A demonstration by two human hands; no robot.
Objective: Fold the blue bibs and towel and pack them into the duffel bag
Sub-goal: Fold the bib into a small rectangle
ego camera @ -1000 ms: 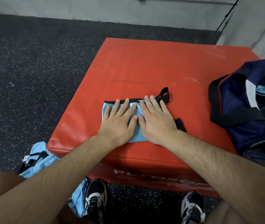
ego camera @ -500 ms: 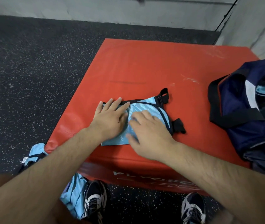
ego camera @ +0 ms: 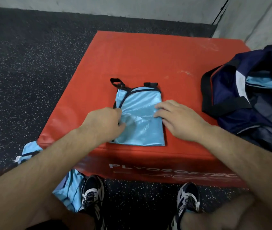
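Bib (ego camera: 142, 118): your left hand (ego camera: 104, 124) grip clamped on edge, fingertips hidden; right hand (ego camera: 180, 121) grip apart, atop. Duffel bag (ego camera: 228, 97) cropped, right edge.

Light-blue bib (ego camera: 142, 128) with black trim, red box (ego camera: 148, 60), navy duffel bag (ego camera: 223, 92) — black straps, white-speckled black floor (ego camera: 32, 63)

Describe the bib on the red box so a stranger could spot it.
Start at the red box on the dark floor. Near its front edge, between the left hand and right hand, lies a folded light-blue bib with black straps. A blue heap sits on the floor and blue fabric shows in the duffel bag; only this one lies on the box.
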